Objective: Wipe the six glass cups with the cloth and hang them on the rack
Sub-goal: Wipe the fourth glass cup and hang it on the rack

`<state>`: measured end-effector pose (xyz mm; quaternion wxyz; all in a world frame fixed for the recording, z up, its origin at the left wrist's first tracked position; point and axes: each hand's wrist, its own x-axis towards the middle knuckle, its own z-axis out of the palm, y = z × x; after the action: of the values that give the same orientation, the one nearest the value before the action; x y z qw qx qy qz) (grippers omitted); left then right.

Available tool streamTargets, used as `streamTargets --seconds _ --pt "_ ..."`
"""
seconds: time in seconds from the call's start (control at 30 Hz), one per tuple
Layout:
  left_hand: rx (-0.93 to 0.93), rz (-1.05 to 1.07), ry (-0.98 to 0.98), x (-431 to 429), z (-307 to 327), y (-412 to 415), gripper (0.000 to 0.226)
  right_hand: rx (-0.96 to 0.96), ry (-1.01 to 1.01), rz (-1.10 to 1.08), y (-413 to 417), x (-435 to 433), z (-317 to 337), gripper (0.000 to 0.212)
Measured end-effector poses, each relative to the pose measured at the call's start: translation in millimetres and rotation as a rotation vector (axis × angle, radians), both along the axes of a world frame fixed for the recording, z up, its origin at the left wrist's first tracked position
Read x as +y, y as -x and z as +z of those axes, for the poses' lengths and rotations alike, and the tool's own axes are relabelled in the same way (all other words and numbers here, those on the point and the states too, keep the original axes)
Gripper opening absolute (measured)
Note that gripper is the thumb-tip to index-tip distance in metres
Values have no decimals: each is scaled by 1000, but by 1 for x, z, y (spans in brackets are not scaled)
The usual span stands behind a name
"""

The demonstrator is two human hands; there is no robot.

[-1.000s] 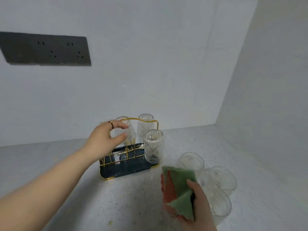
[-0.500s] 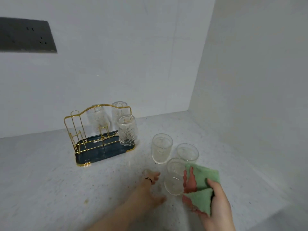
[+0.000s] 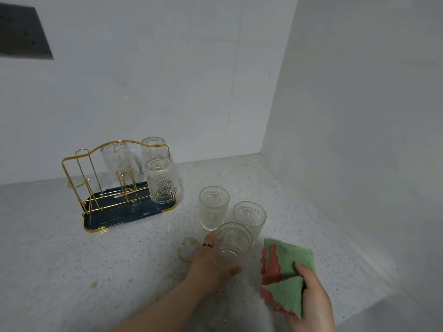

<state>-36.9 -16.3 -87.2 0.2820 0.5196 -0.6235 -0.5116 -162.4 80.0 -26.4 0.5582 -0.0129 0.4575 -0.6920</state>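
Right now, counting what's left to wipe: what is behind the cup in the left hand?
Behind the held cup, gripped by the left hand, two upright cups stand on the counter: the left cup and right cup. The right cup's base is partly covered.

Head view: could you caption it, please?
Left hand grips a glass cup; right hand holds the cloth; three cups on rack.

Embossed clear glass cups [image 3: 213,207], glossy gold wire rack [image 3: 115,178], fuzzy green cloth [image 3: 287,276], speckled matt counter [image 3: 72,259].
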Motion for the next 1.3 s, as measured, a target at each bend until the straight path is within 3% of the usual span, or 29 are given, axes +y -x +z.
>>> streamTargets --seconds 0.33,0.5,0.63,0.83,0.9,0.97,1.07,1.13,1.3 --pt "-102 13 -6 1 7 -6 88 73 -56 113 2 -11 3 26" --pt "-12 125 1 3 11 -25 74 33 -38 89 -5 -19 10 25" --pt "163 212 1 1 23 -56 55 18 11 112 -27 -31 22 25" --pt "379 351 -90 -2 51 -108 39 117 131 226 -81 -57 27 23" --pt "445 391 -115 -1 57 -128 45 244 242 305 -106 -66 28 23" --pt "511 376 -116 1 63 -144 65 442 413 412 -134 -69 27 35" --pt "601 353 -45 4 72 -171 66 1061 753 465 -181 -67 23 65" --pt "622 341 -12 5 78 -188 71 1410 902 448 -201 -75 14 59" --pt "616 295 36 4 84 -224 76 1509 964 392 -231 -96 21 44"
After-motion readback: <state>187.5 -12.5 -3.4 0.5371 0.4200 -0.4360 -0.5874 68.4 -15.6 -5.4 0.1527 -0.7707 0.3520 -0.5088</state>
